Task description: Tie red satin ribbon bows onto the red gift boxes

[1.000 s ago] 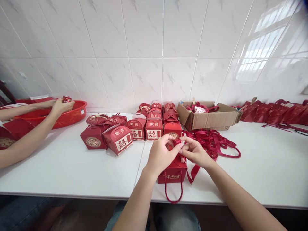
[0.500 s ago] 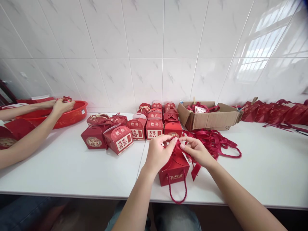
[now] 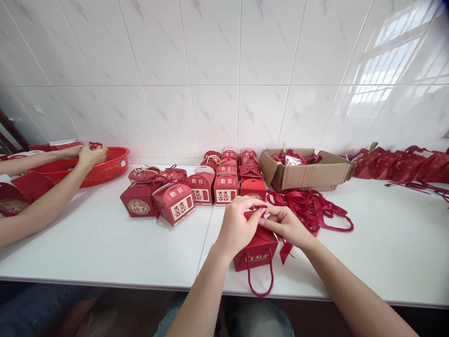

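A red gift box point(image 3: 255, 255) with gold lettering stands near the table's front edge, its twisted rope handle point(image 3: 260, 294) hanging down in front. Above its folded top, my left hand point(image 3: 240, 225) pinches a red ribbon point(image 3: 262, 208) between thumb and fingers. From the other side my right hand point(image 3: 285, 224) closes on the same ribbon, fingertips touching those of the left. The hands cover most of the ribbon and part of the box top. Just right of the box lies a pile of red ribbons point(image 3: 317, 210), with one loose end below my right hand.
Several red boxes stand in rows point(image 3: 226, 187) and a cluster point(image 3: 173, 206) on the white table point(image 3: 157, 252). An open cardboard carton point(image 3: 312, 175) holds ribbons. Red bags point(image 3: 403, 164) line the right. At left, another person's hands point(image 3: 89, 154) hold something small over a red basin point(image 3: 108, 173).
My hands have drawn closer together over the box top, the right one moving inward, fingers now meeting at the ribbon. The box stays in place.
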Motion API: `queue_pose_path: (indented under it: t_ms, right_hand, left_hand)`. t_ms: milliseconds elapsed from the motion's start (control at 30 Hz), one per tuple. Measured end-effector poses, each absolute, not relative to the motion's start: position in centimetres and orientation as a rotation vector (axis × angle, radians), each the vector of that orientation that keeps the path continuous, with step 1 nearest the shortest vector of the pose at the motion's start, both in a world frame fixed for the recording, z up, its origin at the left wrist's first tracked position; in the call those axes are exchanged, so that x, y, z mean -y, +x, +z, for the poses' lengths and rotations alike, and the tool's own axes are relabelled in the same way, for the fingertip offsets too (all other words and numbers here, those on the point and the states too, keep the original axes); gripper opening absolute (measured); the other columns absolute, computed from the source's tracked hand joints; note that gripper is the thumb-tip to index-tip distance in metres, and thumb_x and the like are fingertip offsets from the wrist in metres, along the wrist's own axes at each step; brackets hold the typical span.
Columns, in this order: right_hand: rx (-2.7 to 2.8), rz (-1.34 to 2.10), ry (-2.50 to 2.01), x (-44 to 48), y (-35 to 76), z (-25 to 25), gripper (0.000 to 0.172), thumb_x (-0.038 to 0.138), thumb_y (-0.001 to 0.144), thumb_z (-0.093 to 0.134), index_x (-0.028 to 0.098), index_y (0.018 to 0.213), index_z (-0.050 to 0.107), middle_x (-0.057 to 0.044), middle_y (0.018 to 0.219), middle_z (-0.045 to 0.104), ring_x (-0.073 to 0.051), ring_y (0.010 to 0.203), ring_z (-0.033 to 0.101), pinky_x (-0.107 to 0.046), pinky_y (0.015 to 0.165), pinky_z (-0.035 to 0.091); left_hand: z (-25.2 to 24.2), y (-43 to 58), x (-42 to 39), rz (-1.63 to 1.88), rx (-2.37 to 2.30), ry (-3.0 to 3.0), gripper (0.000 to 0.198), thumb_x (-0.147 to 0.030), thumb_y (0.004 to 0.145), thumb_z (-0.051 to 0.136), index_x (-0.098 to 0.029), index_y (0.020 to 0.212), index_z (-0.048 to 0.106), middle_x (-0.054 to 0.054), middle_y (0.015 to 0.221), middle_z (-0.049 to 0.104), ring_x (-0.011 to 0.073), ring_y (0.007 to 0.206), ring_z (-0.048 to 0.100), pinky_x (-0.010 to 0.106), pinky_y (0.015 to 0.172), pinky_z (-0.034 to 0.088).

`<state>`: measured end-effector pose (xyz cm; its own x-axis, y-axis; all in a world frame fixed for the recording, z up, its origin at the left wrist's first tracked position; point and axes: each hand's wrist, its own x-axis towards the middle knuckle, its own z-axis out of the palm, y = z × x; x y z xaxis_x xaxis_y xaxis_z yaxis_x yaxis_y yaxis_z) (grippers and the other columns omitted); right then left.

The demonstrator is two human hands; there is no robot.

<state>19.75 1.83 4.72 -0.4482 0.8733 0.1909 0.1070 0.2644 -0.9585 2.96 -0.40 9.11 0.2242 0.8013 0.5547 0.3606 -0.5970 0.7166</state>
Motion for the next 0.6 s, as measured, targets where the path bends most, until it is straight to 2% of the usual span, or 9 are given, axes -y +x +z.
queue_pose_path:
  t_ms: [133, 267, 333, 400, 533, 600]
  right_hand:
    - [1.733, 1.113, -0.871, -1.9, 19.4, 5.0, 0.030, 0.044, 0.076, 0.069, 0.016, 0.064, 0.064, 0.000, 0.062, 0.047, -0.009, 0.054, 0.042, -0.024, 0.047, 0.035]
    - [1.720, 1.018, -0.819, -1.8, 19.2, 5.4, 0.034, 0.039, 0.074, 0.072, 0.017, 0.052, 0.058, -0.005, 0.087, 0.058, -0.016, 0.077, 0.055, -0.029, 0.067, 0.047]
    - [1.727, 1.098, -0.815, -1.7, 19.2, 5.4, 0.028, 0.039, 0.075, 0.071, 0.017, 0.059, 0.064, -0.006, 0.089, 0.061, -0.018, 0.081, 0.058, -0.031, 0.071, 0.049]
    - [1.709, 1.217, -0.825, -1.6, 19.2, 5.3, 0.023, 0.040, 0.076, 0.071, 0.018, 0.070, 0.070, -0.005, 0.082, 0.064, -0.020, 0.079, 0.061, -0.033, 0.071, 0.051]
    - [1.669, 1.361, -0.812, -1.3, 19.4, 5.4, 0.022, 0.039, 0.074, 0.072, 0.019, 0.083, 0.075, -0.005, 0.080, 0.069, -0.021, 0.078, 0.065, -0.033, 0.071, 0.054]
    - [1.673, 1.370, -0.793, -1.2, 19.5, 5.5, 0.023, 0.038, 0.074, 0.072, 0.019, 0.086, 0.076, -0.005, 0.083, 0.071, -0.021, 0.080, 0.066, -0.033, 0.073, 0.055]
  left_hand:
    - [9.8, 1.8, 0.4, 1.314, -1.085, 2.023, 0.013, -0.029, 0.085, 0.056, -0.022, 0.091, 0.066, 0.003, 0.095, 0.069, 0.0170, 0.093, 0.061, 0.029, 0.087, 0.047]
    - [10.0, -1.0, 0.1, 1.166, -1.348, 1.918, 0.031, -0.052, 0.085, 0.050, -0.022, 0.088, 0.056, 0.004, 0.093, 0.064, 0.0175, 0.088, 0.060, 0.028, 0.077, 0.046]
    - [9.8, -2.3, 0.0, 0.996, -1.485, 1.931, 0.037, -0.058, 0.080, 0.053, -0.022, 0.087, 0.053, 0.003, 0.091, 0.063, 0.0182, 0.084, 0.059, 0.028, 0.072, 0.045]
    - [9.4, -3.2, -0.1, 0.805, -1.575, 1.950, 0.040, -0.061, 0.076, 0.054, -0.022, 0.085, 0.051, 0.002, 0.086, 0.063, 0.0187, 0.078, 0.059, 0.028, 0.066, 0.044]
    - [8.7, -3.4, -0.3, 0.488, -1.641, 1.959, 0.044, -0.064, 0.079, 0.044, -0.021, 0.069, 0.049, 0.000, 0.067, 0.059, 0.0175, 0.061, 0.054, 0.027, 0.056, 0.037]
    - [8.5, -3.0, -0.5, 0.463, -1.610, 1.981, 0.046, -0.062, 0.082, 0.040, -0.020, 0.063, 0.047, 0.000, 0.063, 0.057, 0.0172, 0.058, 0.052, 0.027, 0.054, 0.035]
